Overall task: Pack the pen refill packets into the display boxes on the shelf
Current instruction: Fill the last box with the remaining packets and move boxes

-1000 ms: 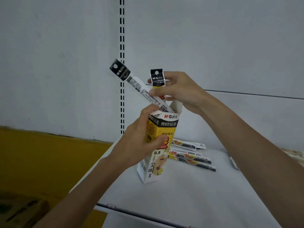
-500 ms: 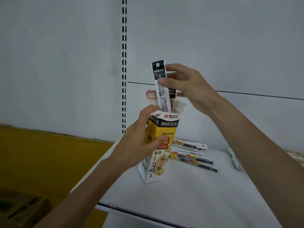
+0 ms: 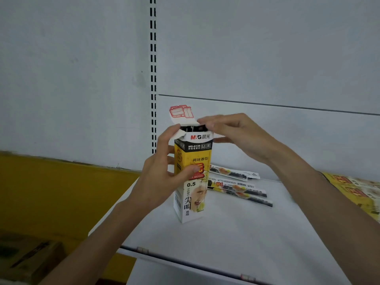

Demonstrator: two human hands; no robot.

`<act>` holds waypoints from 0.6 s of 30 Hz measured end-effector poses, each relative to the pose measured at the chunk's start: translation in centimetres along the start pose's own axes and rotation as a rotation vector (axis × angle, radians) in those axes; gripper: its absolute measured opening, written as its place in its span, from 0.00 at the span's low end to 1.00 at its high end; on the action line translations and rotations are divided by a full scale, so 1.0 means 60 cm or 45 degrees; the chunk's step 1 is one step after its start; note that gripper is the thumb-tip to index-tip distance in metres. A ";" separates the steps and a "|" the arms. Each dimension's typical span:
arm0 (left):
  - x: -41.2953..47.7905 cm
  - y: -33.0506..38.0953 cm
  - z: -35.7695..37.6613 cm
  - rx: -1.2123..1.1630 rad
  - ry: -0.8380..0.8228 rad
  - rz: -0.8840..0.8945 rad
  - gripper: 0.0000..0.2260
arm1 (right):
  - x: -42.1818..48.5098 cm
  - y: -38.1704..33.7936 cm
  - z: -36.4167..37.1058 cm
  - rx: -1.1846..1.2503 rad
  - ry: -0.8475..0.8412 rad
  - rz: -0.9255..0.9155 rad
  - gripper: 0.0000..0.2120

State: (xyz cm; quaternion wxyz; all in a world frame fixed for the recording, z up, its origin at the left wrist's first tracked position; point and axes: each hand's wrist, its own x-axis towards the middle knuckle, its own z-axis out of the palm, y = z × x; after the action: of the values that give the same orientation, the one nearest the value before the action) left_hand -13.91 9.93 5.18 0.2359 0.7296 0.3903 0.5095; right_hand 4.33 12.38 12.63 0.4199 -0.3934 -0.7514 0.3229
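Head view: the left hand (image 3: 162, 173) is wrapped around the upper half of the tall yellow and white display box (image 3: 192, 177), thumb across its printed front, holding it upright on the white shelf (image 3: 236, 239). The right hand (image 3: 232, 130) sits at the box's open mouth, fingers curled loosely over the rim and touching the top flap (image 3: 182, 115), which stands up behind the opening; it pinches nothing that can be seen, so it reads as empty and resting on the cardboard.

A second ago two refill packets stuck out of the box, one leaning far to the left, with the right hand steadying them. Half a second ago only one stood above the rim. Now none rises above it; only dark packet tops show just inside the mouth. That batch looks fully seated, and the fingers on the flap suggest closing or tidying the top comes next.

More loose packets (image 3: 238, 188) lie flat on the shelf just behind and to the right of the box, not yet packed. Further yellow packaging (image 3: 353, 188) lies at the right edge, partly cut off, so what it is stays unclear.
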 end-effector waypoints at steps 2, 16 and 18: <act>-0.002 -0.004 0.000 -0.006 0.007 -0.005 0.29 | -0.008 0.017 -0.014 0.078 0.065 -0.008 0.10; 0.008 -0.009 0.009 0.018 0.104 -0.014 0.28 | -0.069 0.182 -0.023 -1.218 -0.268 0.313 0.08; 0.004 -0.008 0.009 0.018 0.106 -0.004 0.28 | -0.066 0.180 -0.024 -1.242 -0.227 0.307 0.05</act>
State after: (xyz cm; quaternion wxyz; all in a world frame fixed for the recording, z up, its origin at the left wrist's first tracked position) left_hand -13.53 10.46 4.77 0.2151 0.7087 0.4047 0.5363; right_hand 10.43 14.39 2.94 0.0813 -0.5984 -0.7970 0.0129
